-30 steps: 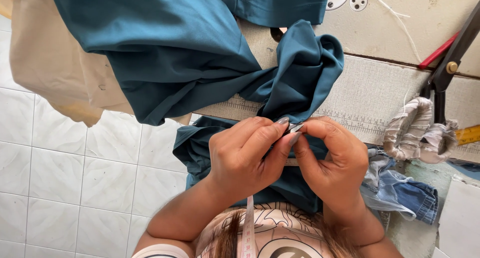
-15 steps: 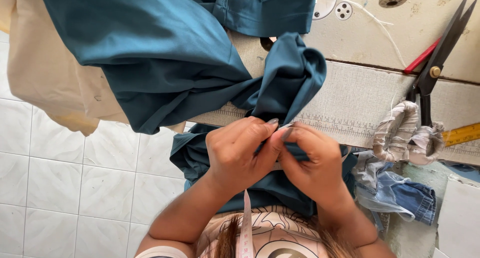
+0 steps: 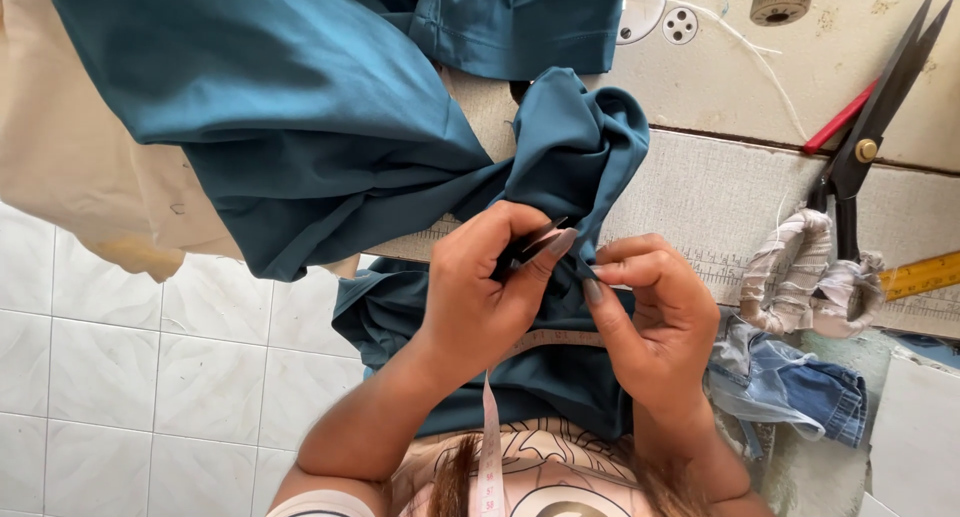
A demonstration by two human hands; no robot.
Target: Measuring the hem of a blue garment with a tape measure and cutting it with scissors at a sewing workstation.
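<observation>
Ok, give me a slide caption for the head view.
Both hands, left and right, pinch teal fabric at a sewing table, black scissors nearby.

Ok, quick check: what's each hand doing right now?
Left hand: closed, pinching a fold of the teal cloth together with a small dark tool.
Right hand: closed, fingertips pinching the same cloth beside the left.
</observation>
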